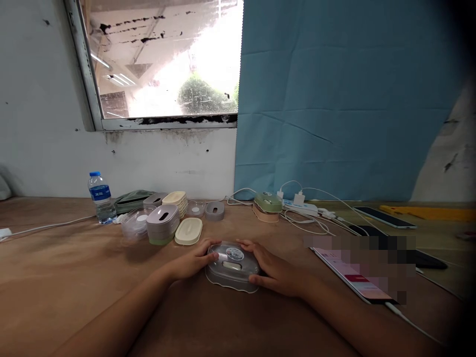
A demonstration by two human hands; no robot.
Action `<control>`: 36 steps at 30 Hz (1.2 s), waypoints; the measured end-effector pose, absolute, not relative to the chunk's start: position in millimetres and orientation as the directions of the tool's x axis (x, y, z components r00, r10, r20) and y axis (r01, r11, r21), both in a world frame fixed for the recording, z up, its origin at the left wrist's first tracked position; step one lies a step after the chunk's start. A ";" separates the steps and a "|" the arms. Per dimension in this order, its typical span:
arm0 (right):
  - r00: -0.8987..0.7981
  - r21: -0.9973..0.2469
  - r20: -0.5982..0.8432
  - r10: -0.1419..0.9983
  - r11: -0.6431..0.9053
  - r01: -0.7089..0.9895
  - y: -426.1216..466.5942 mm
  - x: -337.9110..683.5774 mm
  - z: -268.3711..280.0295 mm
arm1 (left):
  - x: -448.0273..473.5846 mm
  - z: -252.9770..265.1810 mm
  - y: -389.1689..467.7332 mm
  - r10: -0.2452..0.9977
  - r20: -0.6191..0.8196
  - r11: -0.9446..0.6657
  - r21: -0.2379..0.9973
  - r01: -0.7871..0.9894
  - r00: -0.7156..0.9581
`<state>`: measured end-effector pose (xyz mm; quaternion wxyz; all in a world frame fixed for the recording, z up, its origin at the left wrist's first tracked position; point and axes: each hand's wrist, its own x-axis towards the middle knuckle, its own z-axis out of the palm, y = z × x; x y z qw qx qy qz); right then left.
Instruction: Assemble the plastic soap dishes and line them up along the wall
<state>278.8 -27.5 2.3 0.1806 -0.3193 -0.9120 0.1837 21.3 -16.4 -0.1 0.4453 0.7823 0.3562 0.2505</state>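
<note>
Well, left hand [194,260] and right hand [277,270] hold a gray lidded box [232,276], lower centre.
Thumbs spread from fingers, gripping its ends.

On the table [67,267], around a grey box [232,275], are set a bottle [101,201] at ten o'clock, a cream lid [189,231] at eleven, a box stack [267,204] at one and a phone [336,265] at three.

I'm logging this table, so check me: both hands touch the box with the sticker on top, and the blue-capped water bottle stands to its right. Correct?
Not quite, the side is wrong: in the head view, the blue-capped water bottle stands to the left of the box. The left hand and right hand do both touch it.
</note>
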 end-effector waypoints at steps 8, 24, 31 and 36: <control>-0.824 -0.337 0.227 0.519 0.836 0.434 -26.0 272.8 6.2 | 16.2 0.1 -15.7 0.747 0.078 -0.409 0.837 0.364 0.660; -0.510 0.059 0.503 0.698 0.560 0.826 -4.7 269.4 -20.0 | 18.0 -23.5 4.3 0.911 0.345 -0.412 0.747 0.522 0.227; -0.378 0.219 0.555 0.741 0.308 0.926 64.9 253.4 -25.1 | 7.6 -23.1 16.2 0.862 0.497 -0.451 0.661 0.600 0.101; -0.286 0.182 0.562 0.776 0.222 0.958 115.8 244.3 -22.9 | -1.5 -22.0 22.4 0.824 0.557 -0.460 0.555 0.693 0.101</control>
